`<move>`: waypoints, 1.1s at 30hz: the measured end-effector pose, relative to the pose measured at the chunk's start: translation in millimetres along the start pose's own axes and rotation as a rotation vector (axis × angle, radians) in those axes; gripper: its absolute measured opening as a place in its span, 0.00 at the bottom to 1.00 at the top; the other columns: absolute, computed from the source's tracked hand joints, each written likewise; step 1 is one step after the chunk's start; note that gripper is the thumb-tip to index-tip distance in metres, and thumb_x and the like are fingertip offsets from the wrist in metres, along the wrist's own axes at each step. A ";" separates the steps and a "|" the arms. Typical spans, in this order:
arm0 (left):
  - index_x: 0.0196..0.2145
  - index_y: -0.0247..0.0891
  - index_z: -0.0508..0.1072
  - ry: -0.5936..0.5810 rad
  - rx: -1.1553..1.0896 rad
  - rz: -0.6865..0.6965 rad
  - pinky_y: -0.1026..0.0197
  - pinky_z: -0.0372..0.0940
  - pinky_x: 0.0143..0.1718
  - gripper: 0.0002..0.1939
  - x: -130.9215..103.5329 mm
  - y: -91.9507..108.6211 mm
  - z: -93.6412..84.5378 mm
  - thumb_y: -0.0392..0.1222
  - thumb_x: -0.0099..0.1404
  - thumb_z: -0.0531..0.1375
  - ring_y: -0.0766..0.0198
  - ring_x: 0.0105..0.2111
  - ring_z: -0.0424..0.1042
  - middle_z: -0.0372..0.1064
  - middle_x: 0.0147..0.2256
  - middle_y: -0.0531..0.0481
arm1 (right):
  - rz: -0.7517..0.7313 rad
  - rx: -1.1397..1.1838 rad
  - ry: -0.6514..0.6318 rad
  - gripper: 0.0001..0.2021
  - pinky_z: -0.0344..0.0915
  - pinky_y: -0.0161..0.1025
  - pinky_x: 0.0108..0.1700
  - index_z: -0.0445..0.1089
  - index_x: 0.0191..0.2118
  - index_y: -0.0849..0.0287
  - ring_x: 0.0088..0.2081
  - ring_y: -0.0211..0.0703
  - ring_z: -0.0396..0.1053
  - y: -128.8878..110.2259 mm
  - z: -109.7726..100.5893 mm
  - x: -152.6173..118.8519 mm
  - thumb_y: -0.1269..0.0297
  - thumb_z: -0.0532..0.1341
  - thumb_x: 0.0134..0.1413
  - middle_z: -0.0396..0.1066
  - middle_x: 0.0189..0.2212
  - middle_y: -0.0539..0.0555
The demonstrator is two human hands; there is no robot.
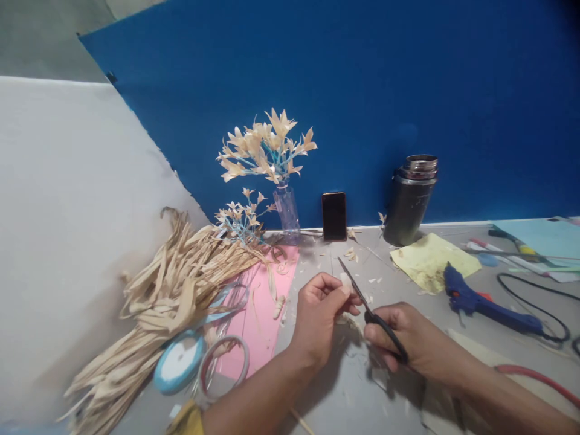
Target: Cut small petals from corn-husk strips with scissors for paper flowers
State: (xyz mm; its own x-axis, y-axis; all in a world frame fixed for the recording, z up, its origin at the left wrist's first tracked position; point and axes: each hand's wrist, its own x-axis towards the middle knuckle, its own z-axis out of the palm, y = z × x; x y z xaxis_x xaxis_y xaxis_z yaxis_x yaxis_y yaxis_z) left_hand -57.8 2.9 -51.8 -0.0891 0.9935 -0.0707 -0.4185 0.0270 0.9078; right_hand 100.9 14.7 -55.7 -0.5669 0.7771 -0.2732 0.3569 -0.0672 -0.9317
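Observation:
Between the thumb and fingers of my left hand [322,311] is a small pale piece of dried husk [346,281], its tip sticking up. My right hand [403,338] grips black-handled scissors [385,333]. Their blades point up and left, right beside the husk piece; whether they touch it I cannot tell. Small pale scraps lie on the grey table [317,386] around both hands. To the left spreads a big bundle of dried husks [181,290], partly over a pink sheet [260,326].
Pale husk flowers [267,148] stand in a clear bottle [287,211] at the back, near a phone [334,216] and a dark flask [411,202]. A blue glue gun [489,305] with its cord lies right, by yellow paper [435,260]. Blue ribbon [180,362] and a tape roll [244,356] lie left.

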 end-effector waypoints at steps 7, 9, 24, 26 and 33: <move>0.29 0.36 0.67 -0.001 -0.017 -0.066 0.65 0.63 0.29 0.08 1.8 5.9 -2.1 0.36 0.53 0.65 0.68 0.23 0.68 0.69 0.21 0.53 | -0.050 0.024 0.003 0.25 0.49 0.33 0.21 0.64 0.21 0.59 0.18 0.33 0.54 4.5 -12.7 3.5 0.42 0.60 0.53 0.62 0.15 0.48; 0.30 0.37 0.67 -0.019 -0.048 -0.113 0.66 0.61 0.28 0.08 2.2 7.9 -2.6 0.35 0.53 0.64 0.70 0.22 0.67 0.68 0.21 0.54 | -0.095 0.008 -0.031 0.25 0.50 0.33 0.23 0.66 0.23 0.60 0.19 0.35 0.56 6.4 -17.8 3.8 0.40 0.59 0.54 0.65 0.18 0.49; 0.35 0.38 0.64 -0.228 -0.008 -0.170 0.66 0.61 0.23 0.20 13.6 33.9 -20.2 0.33 0.45 0.68 0.70 0.20 0.67 0.67 0.25 0.56 | -0.124 0.024 -0.345 0.29 0.51 0.33 0.22 0.66 0.26 0.61 0.19 0.34 0.56 5.3 -30.3 -6.2 0.35 0.58 0.52 0.68 0.18 0.51; 0.36 0.37 0.64 -0.240 -0.011 -0.144 0.66 0.61 0.23 0.20 14.4 33.3 -20.7 0.33 0.45 0.67 0.70 0.20 0.67 0.67 0.25 0.56 | -0.123 0.005 -0.344 0.30 0.51 0.33 0.23 0.66 0.25 0.61 0.19 0.34 0.56 2.3 -30.8 -7.2 0.34 0.58 0.51 0.68 0.17 0.51; 0.35 0.37 0.65 -0.258 0.013 -0.127 0.65 0.62 0.24 0.19 13.0 33.7 -18.2 0.32 0.45 0.67 0.71 0.20 0.67 0.68 0.26 0.55 | -0.055 -0.022 -0.337 0.23 0.47 0.32 0.21 0.64 0.24 0.60 0.18 0.32 0.53 0.9 -30.6 -7.4 0.43 0.62 0.54 0.67 0.15 0.49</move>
State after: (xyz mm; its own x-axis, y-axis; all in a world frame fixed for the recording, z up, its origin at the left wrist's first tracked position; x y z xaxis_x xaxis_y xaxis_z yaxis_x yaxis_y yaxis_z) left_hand -89.5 14.8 -29.7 0.1974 0.9772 -0.0784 -0.3998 0.1533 0.9037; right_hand 128.1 28.0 -47.3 -0.7979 0.5284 -0.2902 0.3331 -0.0147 -0.9428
